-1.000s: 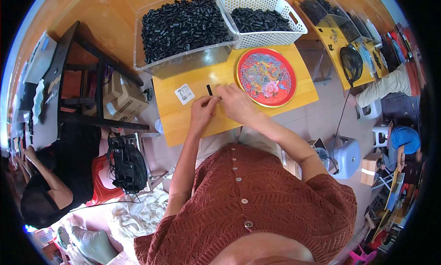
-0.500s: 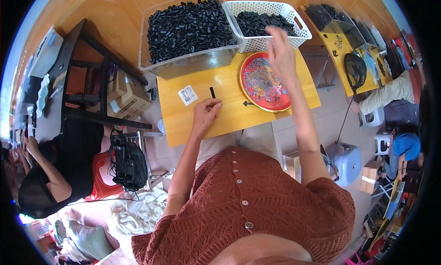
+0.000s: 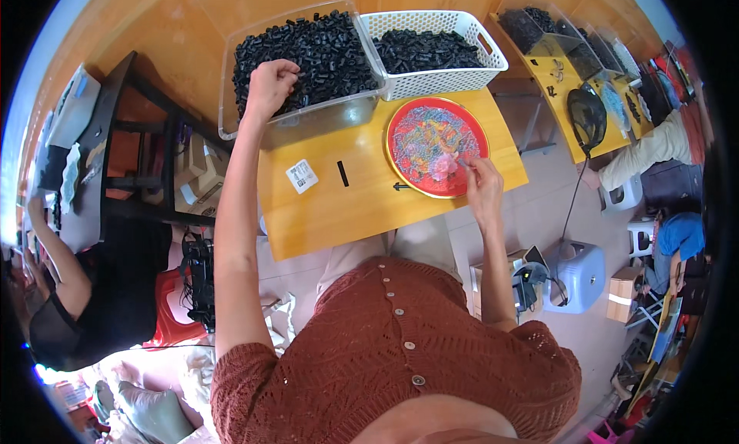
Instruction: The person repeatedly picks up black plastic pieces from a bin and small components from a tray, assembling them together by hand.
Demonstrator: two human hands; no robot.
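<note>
Over the clear plastic bin [image 3: 327, 113], heaped with small black plastic parts [image 3: 315, 51], is my left hand [image 3: 271, 88]. Its fingers are curled together at the near left of the heap; whatever they hold is hidden. My right hand [image 3: 484, 188] pinches at the lower right rim of a round red tray [image 3: 454, 184]. Many tiny silvery pieces lie scattered over the tray's flower pattern. Anything between those fingertips is too small to name. A short black strip [image 3: 342, 174] lies on the yellow table [image 3: 331, 221], and a small dark part [image 3: 401, 186] sits by the tray's left edge.
A white perforated basket [image 3: 446, 81] of black parts adjoins the bin. Left of the strip lies a white printed label [image 3: 302, 176]. Another yellow table with a black mesh fan [image 3: 587, 117] stands to the right. A person in black [image 3: 115, 290] works at the left.
My left hand has gone from the table by the black strip up to the clear bin. My right hand has come down from the white basket to the red tray's edge.
</note>
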